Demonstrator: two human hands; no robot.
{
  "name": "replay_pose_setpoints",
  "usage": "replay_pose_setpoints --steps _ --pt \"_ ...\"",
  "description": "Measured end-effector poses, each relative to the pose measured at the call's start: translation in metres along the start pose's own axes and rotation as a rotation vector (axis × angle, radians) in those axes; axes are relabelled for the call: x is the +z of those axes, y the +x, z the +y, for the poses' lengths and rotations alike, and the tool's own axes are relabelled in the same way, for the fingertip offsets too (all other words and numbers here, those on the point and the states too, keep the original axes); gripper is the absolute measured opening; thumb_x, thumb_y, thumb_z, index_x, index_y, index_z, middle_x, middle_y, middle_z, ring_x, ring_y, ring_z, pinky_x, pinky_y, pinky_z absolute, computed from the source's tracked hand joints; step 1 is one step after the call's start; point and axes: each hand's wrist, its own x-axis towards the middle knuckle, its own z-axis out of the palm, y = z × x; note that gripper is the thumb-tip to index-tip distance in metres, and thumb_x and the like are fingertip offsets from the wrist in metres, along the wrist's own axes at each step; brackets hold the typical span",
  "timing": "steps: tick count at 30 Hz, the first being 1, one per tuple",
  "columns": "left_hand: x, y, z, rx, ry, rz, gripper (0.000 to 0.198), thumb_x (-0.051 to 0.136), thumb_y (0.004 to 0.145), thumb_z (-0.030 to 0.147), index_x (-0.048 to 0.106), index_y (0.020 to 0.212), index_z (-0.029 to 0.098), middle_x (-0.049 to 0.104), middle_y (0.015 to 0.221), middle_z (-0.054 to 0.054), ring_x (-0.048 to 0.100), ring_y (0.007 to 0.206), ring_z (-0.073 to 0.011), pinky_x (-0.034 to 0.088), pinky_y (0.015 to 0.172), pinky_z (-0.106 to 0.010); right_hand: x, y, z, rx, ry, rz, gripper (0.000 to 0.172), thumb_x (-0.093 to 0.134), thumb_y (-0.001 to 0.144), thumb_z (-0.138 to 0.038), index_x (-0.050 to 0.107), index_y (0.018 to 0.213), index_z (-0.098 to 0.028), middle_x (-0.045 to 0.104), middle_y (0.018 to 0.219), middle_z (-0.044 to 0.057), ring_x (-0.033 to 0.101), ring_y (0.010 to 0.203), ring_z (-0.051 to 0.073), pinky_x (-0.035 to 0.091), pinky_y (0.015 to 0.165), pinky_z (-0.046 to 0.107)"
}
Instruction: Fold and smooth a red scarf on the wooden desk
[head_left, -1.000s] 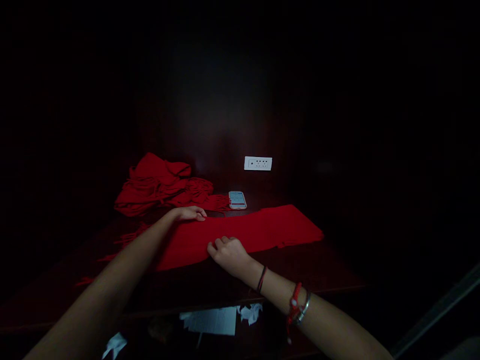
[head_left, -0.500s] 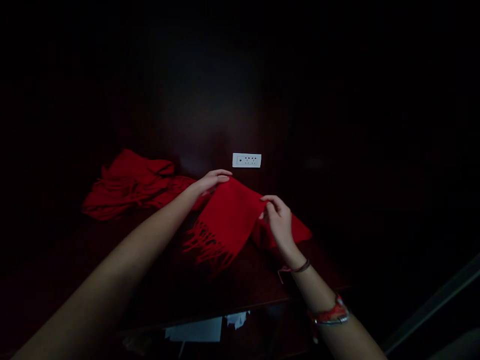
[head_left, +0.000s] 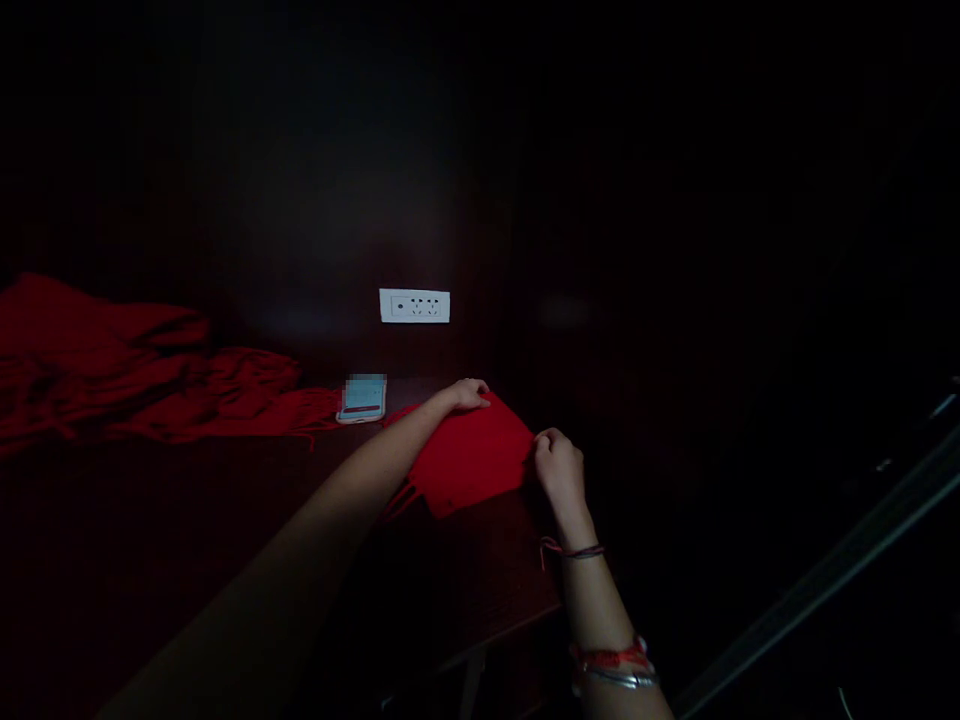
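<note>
A red fringed scarf [head_left: 472, 455] lies folded at the right end of the dark table, its tassels showing at the left. My left hand [head_left: 466, 393] is closed on the far edge of the scarf, with some of its fingers hidden. Lower and to the right, my right hand [head_left: 559, 462] pinches the scarf's right edge. Bracelets circle my right wrist and forearm.
A heap of crumpled red cloth [head_left: 142, 360] with fringes spreads over the left of the table. Between it and the scarf lies a phone [head_left: 364, 400]. A white socket panel [head_left: 415, 306] is on the dark wall behind. The table's front edge [head_left: 517, 628] runs below.
The raised scarf end has gone down onto the rest, which now lies flat and folded. My view has turned right, and the phone has come into sight.
</note>
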Motion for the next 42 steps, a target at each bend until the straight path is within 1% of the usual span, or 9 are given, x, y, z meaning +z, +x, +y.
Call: replay_pose_setpoints --steps 6,9,13,20,24,29,34,38,42 --pt "-0.006 -0.005 -0.019 -0.150 0.075 -0.199 0.049 0.060 0.055 0.044 0.058 0.092 0.013 0.056 0.104 -0.010 0.052 0.091 -0.0227 0.040 0.074 -0.026 0.003 -0.005 -0.005 0.064 -0.128 -0.144 0.045 0.044 0.071 -0.042 0.048 0.104 -0.011 0.058 0.090 0.014 0.056 0.079 0.021 0.040 0.063 0.026" --pt "-0.010 -0.009 -0.015 -0.232 0.070 -0.315 0.054 0.064 0.049 0.045 0.059 0.090 0.012 0.058 0.099 -0.013 0.054 0.086 -0.0250 0.042 0.069 -0.029 0.007 -0.002 0.001 0.076 -0.075 -0.267 0.057 0.051 0.067 -0.039 0.041 0.113 -0.007 0.056 0.099 0.017 0.054 0.088 0.022 0.040 0.070 0.027" --pt "-0.015 -0.017 -0.010 -0.316 -0.095 -0.469 0.043 0.070 0.043 0.038 0.062 0.077 0.012 0.063 0.081 -0.011 0.057 0.077 -0.0249 0.044 0.065 -0.031 0.012 0.003 0.008 0.117 0.114 -0.360 0.055 0.056 0.063 -0.031 0.043 0.111 -0.008 0.054 0.103 0.014 0.053 0.090 0.020 0.041 0.073 0.025" --pt "-0.046 -0.053 -0.010 -0.192 -0.428 -0.356 0.033 0.070 0.044 0.024 0.062 0.075 0.017 0.064 0.079 -0.006 0.059 0.070 -0.0200 0.045 0.057 -0.026 0.012 0.002 0.001 0.162 0.438 -0.277 0.060 0.061 0.056 -0.020 0.041 0.112 -0.009 0.049 0.111 0.013 0.052 0.091 0.017 0.042 0.075 0.025" --pt "-0.069 -0.076 -0.012 -0.150 -0.497 -0.350 0.037 0.071 0.041 0.013 0.062 0.076 0.015 0.064 0.078 -0.008 0.059 0.067 -0.0208 0.045 0.056 -0.029 0.003 0.005 -0.013 0.115 0.542 -0.461 0.048 0.062 0.052 -0.016 0.051 0.098 -0.010 0.059 0.091 0.009 0.056 0.075 0.015 0.045 0.065 0.025" --pt "-0.103 -0.109 -0.021 -0.040 -0.481 -0.245 0.030 0.068 0.048 0.017 0.062 0.077 0.012 0.064 0.073 -0.008 0.059 0.068 -0.0188 0.045 0.064 -0.030 -0.004 0.028 -0.069 -0.159 0.290 -0.616 0.028 0.057 0.051 -0.008 0.059 0.079 -0.011 0.061 0.068 0.002 0.054 0.060 0.013 0.041 0.056 0.022" --pt "-0.164 -0.156 -0.023 0.309 -0.429 0.085 0.041 0.066 0.050 0.012 0.057 0.091 0.012 0.062 0.087 -0.004 0.056 0.081 -0.0157 0.040 0.079 -0.029 -0.009 0.039 -0.154 -0.617 -0.100 -0.215 0.032 0.053 0.059 -0.011 0.056 0.090 -0.016 0.060 0.086 0.004 0.052 0.078 0.017 0.035 0.067 0.024" --pt "-0.208 -0.207 -0.039 0.351 -0.264 0.310 0.042 0.064 0.051 0.010 0.056 0.092 0.012 0.060 0.094 -0.005 0.052 0.088 -0.0158 0.037 0.081 -0.026 -0.004 -0.001 -0.198 -0.947 -0.177 -0.018 0.034 0.051 0.064 -0.014 0.051 0.098 -0.014 0.055 0.097 0.009 0.045 0.090 0.020 0.028 0.078 0.031" --pt "-0.209 -0.268 -0.099 0.142 -0.147 0.376 0.037 0.063 0.049 0.009 0.058 0.085 0.015 0.058 0.094 -0.004 0.050 0.091 -0.0178 0.037 0.081 -0.026 0.027 -0.078 -0.202 -1.256 -0.250 -0.129 0.026 0.050 0.068 -0.017 0.051 0.094 -0.012 0.056 0.088 0.010 0.045 0.087 0.021 0.025 0.080 0.034"
